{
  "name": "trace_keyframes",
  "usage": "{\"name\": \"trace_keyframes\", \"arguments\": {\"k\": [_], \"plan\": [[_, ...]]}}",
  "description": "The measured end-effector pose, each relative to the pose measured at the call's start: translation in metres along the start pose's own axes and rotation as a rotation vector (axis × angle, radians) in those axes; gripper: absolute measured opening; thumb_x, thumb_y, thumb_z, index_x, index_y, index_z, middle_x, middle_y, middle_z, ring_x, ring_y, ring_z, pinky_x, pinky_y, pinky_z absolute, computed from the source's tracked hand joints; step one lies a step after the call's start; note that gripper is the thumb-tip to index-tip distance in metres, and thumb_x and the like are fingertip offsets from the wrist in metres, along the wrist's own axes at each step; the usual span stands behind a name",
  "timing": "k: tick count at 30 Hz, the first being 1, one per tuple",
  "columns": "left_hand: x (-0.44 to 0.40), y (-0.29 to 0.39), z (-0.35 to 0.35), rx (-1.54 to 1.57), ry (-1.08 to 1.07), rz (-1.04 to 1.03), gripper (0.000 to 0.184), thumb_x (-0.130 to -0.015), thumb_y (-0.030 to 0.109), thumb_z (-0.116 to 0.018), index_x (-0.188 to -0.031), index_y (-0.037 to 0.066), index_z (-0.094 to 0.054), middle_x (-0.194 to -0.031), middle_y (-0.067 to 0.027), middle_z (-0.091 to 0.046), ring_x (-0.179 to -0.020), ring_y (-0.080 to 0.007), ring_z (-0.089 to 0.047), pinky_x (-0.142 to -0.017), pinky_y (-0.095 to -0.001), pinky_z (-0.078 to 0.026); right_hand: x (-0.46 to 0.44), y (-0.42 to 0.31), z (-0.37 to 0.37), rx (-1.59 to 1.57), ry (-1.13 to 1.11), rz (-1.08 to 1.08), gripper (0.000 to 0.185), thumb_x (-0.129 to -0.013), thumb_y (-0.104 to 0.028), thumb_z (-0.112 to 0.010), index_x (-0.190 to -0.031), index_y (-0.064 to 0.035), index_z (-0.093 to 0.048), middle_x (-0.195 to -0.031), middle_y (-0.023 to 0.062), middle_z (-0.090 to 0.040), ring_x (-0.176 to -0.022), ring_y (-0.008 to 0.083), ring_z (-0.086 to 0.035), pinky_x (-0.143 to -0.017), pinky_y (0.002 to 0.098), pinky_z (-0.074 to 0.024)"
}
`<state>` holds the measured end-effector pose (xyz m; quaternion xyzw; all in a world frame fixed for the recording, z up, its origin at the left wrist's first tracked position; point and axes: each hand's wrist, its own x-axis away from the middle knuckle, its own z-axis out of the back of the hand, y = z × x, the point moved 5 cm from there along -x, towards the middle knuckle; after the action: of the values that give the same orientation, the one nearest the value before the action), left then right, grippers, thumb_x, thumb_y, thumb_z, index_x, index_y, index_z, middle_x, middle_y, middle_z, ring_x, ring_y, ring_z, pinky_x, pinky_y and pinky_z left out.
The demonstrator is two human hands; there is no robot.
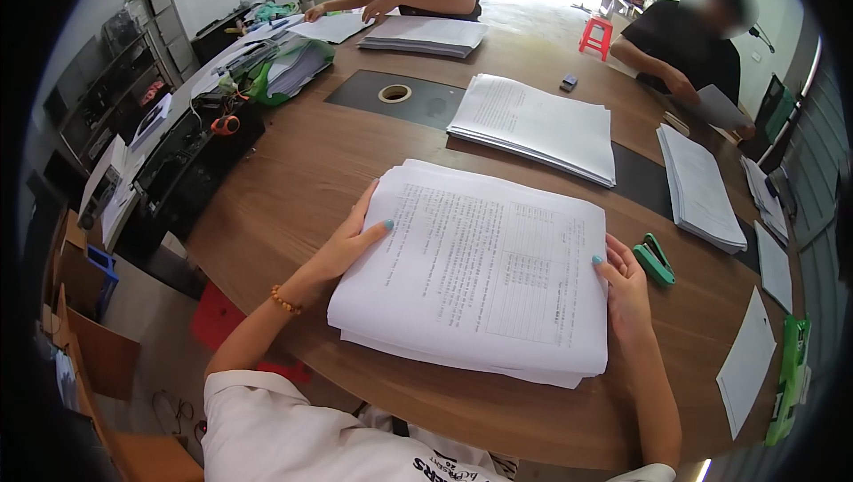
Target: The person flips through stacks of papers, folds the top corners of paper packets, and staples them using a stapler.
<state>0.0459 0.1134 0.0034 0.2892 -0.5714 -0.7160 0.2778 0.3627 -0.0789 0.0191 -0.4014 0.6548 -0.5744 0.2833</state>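
Note:
A thick stack of printed paper (471, 278) lies on the wooden table before me, its top sheet covered in text and tables. My left hand (351, 240) grips the stack's left edge, thumb on top and fingers mostly hidden along the side. On the right edge, my right hand (622, 279) holds the same stack, thumb on the top sheet and fingers at the side. A green stapler (654, 260) lies just right of my right hand. Beyond the held stack is another paper stack (535, 129).
More paper stacks lie at the right (700, 187) and far side (425, 35) of the table (293, 158). A tape roll (394, 93) sits on the dark inlay. Two people are across the table, one at papers (333, 27). A red stool (596, 36) stands behind.

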Motion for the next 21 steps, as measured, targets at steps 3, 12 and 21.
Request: {"name": "trace_keyframes", "arguments": {"k": [3,12,21], "plan": [[0.000,0.000,-0.001,0.007,0.001,0.000,0.070,-0.089,0.015,-0.048,-0.140,-0.002,-0.005,-0.145,-0.0201,-0.014,-0.134,-0.0249,-0.016,-0.108,-0.0331,-0.015,-0.001,0.001,0.002,0.042,0.007,0.019,0.051,-0.080,-0.006,-0.062,-0.125,0.0037,-0.041,-0.120,0.0180,-0.047,-0.111,0.0199,-0.048,-0.093,0.0306,-0.0411],[0.019,0.110,-0.015,-0.557,0.283,-0.496,0.046,-0.087,0.011,-0.049,-0.130,0.003,-0.038,-0.137,-0.0255,-0.027,-0.125,-0.0329,-0.034,-0.102,-0.0389,-0.028,0.000,0.004,0.003,0.033,-0.001,0.021,0.050,-0.081,-0.007,-0.061,-0.126,0.0030,-0.041,-0.118,0.0156,-0.048,-0.108,0.0184,-0.050,-0.092,0.0292,-0.0418],[0.064,0.205,-0.103,-0.175,-0.218,-1.287,0.036,-0.078,0.001,-0.055,-0.112,0.012,-0.054,-0.117,-0.0180,-0.043,-0.107,-0.0318,-0.046,-0.087,-0.0393,-0.040,0.001,0.005,0.003,0.018,-0.036,0.047,0.050,-0.082,-0.008,-0.059,-0.127,0.0035,-0.039,-0.117,0.0149,-0.049,-0.106,0.0166,-0.051,-0.090,0.0273,-0.0424]]}}
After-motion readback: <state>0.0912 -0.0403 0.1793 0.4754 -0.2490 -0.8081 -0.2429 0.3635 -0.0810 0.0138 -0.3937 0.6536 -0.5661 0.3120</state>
